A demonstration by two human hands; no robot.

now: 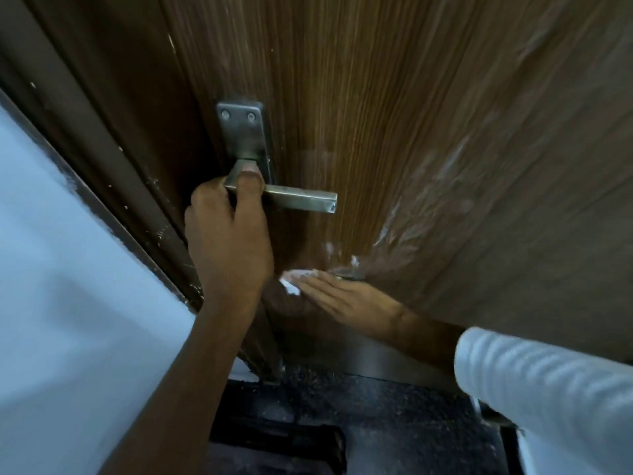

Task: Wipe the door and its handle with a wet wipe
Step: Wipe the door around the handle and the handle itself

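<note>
A brown wood-grain door (394, 114) fills the view, with wet streaks across its right and lower part. Its metal lever handle (301, 197) sticks out to the right from a screwed back plate (244, 132). My left hand (229, 234) is closed around the handle near the plate, thumb on top. Lower down, my right hand (339, 298) lies flat against the door and presses a white wet wipe (294, 280) onto it. Only the wipe's edge shows beyond my fingertips.
The dark door frame (113, 166) runs diagonally on the left, beside a pale wall (61, 286). A metal kick strip (376, 363) lines the door's bottom above the dark speckled floor (342, 395). My white sleeve (548, 389) covers the lower right.
</note>
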